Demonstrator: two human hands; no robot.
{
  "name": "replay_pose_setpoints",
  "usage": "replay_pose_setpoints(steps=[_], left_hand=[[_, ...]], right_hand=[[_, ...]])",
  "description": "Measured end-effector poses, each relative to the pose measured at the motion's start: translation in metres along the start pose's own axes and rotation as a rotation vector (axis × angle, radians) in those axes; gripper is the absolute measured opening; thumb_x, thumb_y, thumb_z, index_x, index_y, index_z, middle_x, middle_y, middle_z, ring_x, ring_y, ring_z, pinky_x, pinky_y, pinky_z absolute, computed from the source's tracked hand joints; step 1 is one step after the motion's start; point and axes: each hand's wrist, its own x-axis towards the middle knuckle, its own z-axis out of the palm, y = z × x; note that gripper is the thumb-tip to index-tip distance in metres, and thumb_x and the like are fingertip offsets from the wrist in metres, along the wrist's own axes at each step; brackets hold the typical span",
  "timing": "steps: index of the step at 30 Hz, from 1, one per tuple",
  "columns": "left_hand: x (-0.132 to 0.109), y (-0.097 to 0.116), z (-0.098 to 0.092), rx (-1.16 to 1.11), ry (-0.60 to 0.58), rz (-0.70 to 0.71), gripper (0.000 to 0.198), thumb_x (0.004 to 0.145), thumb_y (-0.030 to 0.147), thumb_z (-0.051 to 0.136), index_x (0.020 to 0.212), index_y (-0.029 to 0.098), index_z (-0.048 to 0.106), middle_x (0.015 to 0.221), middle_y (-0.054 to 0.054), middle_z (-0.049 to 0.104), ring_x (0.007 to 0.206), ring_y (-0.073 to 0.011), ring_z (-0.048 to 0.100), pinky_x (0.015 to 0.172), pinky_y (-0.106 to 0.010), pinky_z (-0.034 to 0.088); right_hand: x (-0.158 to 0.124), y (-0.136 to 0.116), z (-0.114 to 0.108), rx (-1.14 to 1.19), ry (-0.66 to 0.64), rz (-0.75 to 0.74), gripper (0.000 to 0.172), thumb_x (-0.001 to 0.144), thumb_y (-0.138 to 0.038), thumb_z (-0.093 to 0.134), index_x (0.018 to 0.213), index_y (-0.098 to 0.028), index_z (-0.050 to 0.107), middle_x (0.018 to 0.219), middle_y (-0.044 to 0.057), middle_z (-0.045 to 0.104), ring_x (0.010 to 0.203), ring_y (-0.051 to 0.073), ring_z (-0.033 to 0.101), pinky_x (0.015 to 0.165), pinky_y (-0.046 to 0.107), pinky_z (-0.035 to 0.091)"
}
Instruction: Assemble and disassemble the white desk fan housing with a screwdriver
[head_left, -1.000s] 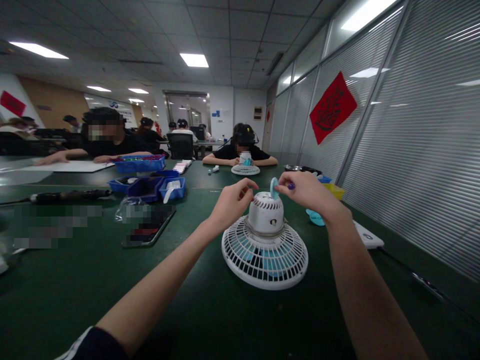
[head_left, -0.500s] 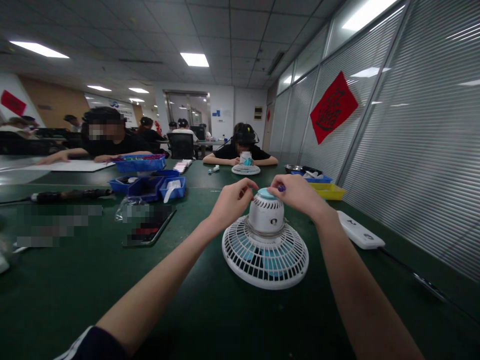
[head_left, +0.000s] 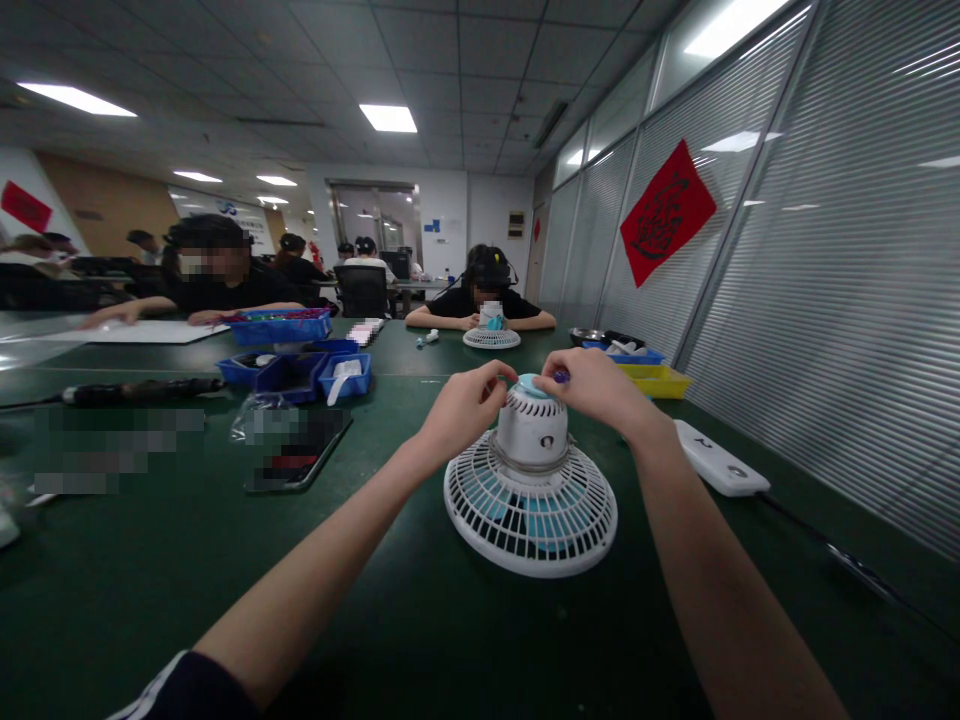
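Note:
A small white fan [head_left: 530, 495] lies face down on the green table [head_left: 375, 610], its motor housing [head_left: 532, 432] pointing up. A light blue round cap [head_left: 531, 385] sits on top of the housing. My left hand [head_left: 463, 405] pinches at the cap's left edge with fingers closed. My right hand [head_left: 596, 388] presses its fingertips on the cap's right side, fingers curled.
A white power strip [head_left: 718, 460] lies right of the fan, a yellow tray [head_left: 654, 380] behind it. Blue bins [head_left: 304, 372] and a dark phone [head_left: 300, 455] sit to the left. Another person across the table has a second fan [head_left: 490, 338].
My right hand brought the blue cap from upright in the air down flat onto the motor housing. Both hands now rest on the cap.

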Motion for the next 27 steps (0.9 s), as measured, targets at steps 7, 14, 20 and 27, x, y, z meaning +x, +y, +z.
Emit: replay_pose_setpoints(steps=[7,14,20,27], left_hand=[[-0.0005,-0.0052,0.0002,0.08,-0.043,0.037,0.027,0.083,0.02,0.043,0.099,0.019,0.064,0.064,0.001,0.06,0.055,-0.0131,0.056,0.054,-0.023,0.039],[-0.0007,-0.0071,0.0009,0.12,-0.087,0.029,0.026,0.082,0.018,0.043,0.098,0.021,0.064,0.061,0.002,0.059,0.057,-0.014,0.057,0.055,-0.023,0.038],[-0.0012,-0.0069,0.0015,0.102,-0.091,0.02,0.024,0.083,0.02,0.044,0.098,0.021,0.064,0.062,0.002,0.06,0.058,-0.0143,0.057,0.054,-0.024,0.038],[-0.0013,-0.0065,0.0011,0.1,-0.105,0.02,0.024,0.084,0.021,0.044,0.1,0.021,0.062,0.065,0.001,0.061,0.058,-0.0144,0.056,0.053,-0.024,0.036]], right_hand=[[0.0009,0.002,0.0011,0.006,0.036,-0.026,0.033,0.086,-0.04,0.053,0.077,-0.016,0.072,0.075,0.01,0.07,0.072,0.022,0.062,0.061,0.031,0.039],[-0.0004,-0.001,0.0001,-0.023,0.041,-0.025,0.037,0.089,-0.039,0.048,0.074,-0.016,0.073,0.074,0.011,0.07,0.072,0.022,0.062,0.061,0.032,0.04],[0.0004,0.0003,0.0011,-0.026,0.041,-0.035,0.036,0.089,-0.038,0.048,0.075,-0.016,0.073,0.076,0.011,0.071,0.075,0.023,0.063,0.062,0.032,0.041],[0.0,0.0024,-0.002,0.004,0.008,-0.013,0.036,0.088,-0.039,0.048,0.072,-0.017,0.071,0.075,0.011,0.069,0.074,0.024,0.063,0.062,0.033,0.039]])
